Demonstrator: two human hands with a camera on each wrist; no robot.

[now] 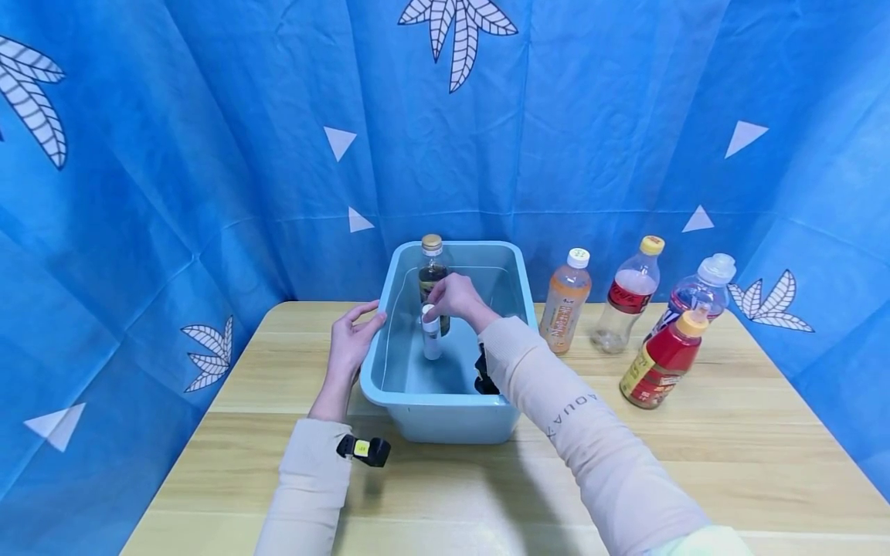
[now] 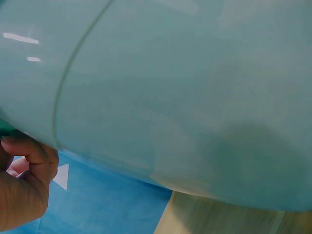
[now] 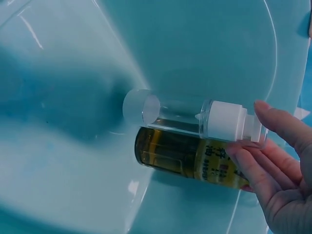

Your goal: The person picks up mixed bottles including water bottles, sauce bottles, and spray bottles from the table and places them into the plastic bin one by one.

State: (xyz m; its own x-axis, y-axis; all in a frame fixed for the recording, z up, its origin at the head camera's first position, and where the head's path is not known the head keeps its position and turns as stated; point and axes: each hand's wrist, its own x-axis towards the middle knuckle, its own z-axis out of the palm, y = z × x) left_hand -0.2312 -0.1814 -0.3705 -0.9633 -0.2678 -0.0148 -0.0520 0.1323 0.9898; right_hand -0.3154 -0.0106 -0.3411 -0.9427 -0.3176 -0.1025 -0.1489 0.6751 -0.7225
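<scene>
Inside the light-blue plastic basin (image 1: 448, 417), my right hand (image 1: 455, 297) pinches the white top of a small clear pump bottle (image 3: 180, 114) between thumb and fingers. The pump bottle stands upright and looks empty, its base low in the basin. Right beside it is a bottle of dark liquid (image 3: 168, 151) with a yellow label and a tan cap (image 1: 432, 241), standing toward the basin's back left. My left hand (image 1: 351, 340) holds the basin's left rim. In the left wrist view the curled fingers (image 2: 36, 153) are at the rim, and the basin's outer wall fills most of the picture.
To the basin's right stand an orange drink bottle (image 1: 565, 305), a clear bottle with a red label (image 1: 629, 297), a clear bottle with a white cap (image 1: 702, 286) and a red sauce bottle (image 1: 664, 363). A blue curtain (image 1: 591, 116) hangs behind the wooden table (image 1: 431, 494).
</scene>
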